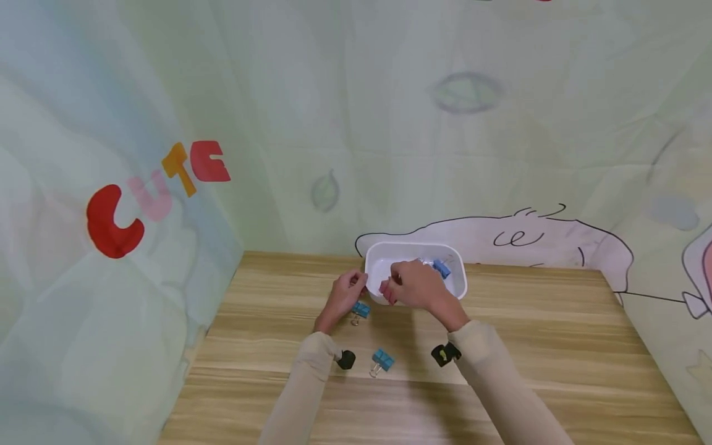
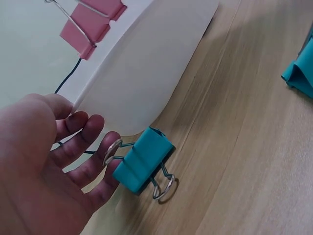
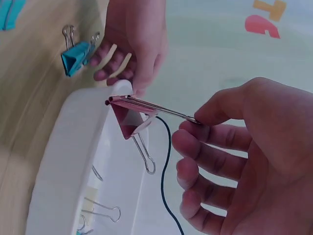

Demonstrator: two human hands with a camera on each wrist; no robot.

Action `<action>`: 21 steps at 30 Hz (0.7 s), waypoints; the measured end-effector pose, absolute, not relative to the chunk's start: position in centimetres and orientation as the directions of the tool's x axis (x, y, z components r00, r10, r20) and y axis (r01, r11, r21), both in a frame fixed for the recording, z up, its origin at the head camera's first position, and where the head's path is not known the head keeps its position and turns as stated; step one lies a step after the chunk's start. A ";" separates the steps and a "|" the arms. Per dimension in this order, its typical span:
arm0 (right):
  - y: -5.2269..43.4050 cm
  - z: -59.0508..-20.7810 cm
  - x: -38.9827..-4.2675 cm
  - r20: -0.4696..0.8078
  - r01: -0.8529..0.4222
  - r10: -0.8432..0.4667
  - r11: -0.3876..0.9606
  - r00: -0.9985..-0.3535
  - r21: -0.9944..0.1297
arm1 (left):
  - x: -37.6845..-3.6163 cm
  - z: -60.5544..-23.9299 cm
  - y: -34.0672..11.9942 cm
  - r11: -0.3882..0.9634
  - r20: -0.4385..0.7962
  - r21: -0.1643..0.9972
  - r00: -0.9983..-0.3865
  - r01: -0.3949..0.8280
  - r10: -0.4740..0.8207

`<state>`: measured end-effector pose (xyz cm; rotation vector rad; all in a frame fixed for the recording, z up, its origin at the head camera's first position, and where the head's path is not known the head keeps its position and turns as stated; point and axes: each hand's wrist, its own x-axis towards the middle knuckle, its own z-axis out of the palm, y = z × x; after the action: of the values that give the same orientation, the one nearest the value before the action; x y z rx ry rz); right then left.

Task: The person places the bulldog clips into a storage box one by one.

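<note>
My right hand (image 3: 193,122) pinches a wire handle of a pink binder clip (image 3: 128,115) and holds it over the near-left rim of a white plastic bin (image 1: 414,252). My left hand (image 2: 73,147) lies with relaxed fingers against the bin's outer wall (image 2: 146,73), thumb near the rim. A teal binder clip (image 2: 144,161) rests on the table at my left fingertips, and the pink clip (image 2: 90,22) hangs above them. Inside the bin lie a blue clip (image 1: 442,269) and loose wire handles (image 3: 100,213).
On the wooden table (image 1: 556,346) in front of the bin lie another blue clip (image 1: 382,360) and two black clips (image 1: 346,359), (image 1: 445,353). A printed cloth backdrop (image 1: 167,185) closes off the back and left.
</note>
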<state>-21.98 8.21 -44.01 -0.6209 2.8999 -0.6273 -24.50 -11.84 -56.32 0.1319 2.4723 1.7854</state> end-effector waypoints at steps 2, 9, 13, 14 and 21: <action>8.2 -43.7 -22.4 -0.024 -0.341 -0.389 0.836 -0.921 -0.430 | -24.5 -56.3 -11.8 0.324 -0.032 0.946 -0.992 0.009 0.120; 8.0 -43.3 -23.5 -0.019 -0.277 -0.320 0.847 -0.947 -0.455 | -24.5 -56.2 -11.6 0.332 -0.046 0.943 -0.992 -0.004 0.119; 7.8 -42.9 -23.9 -0.018 -0.269 -0.310 0.850 -0.950 -0.454 | -24.5 -56.1 -11.6 0.331 -0.029 0.944 -0.992 0.013 0.122; 7.7 -42.7 -24.0 -0.019 -0.270 -0.312 0.848 -0.950 -0.456 | -24.5 -56.1 -11.7 0.328 -0.030 0.945 -0.992 0.011 0.120; 7.2 -42.1 -24.5 -0.020 -0.272 -0.313 0.853 -0.950 -0.445 | -24.4 -56.0 -11.7 0.329 -0.033 0.944 -0.993 0.008 0.118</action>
<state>-24.49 7.16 -42.05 -0.4642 2.9355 -0.6847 -24.39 -11.66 -55.99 0.1176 2.4822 1.7627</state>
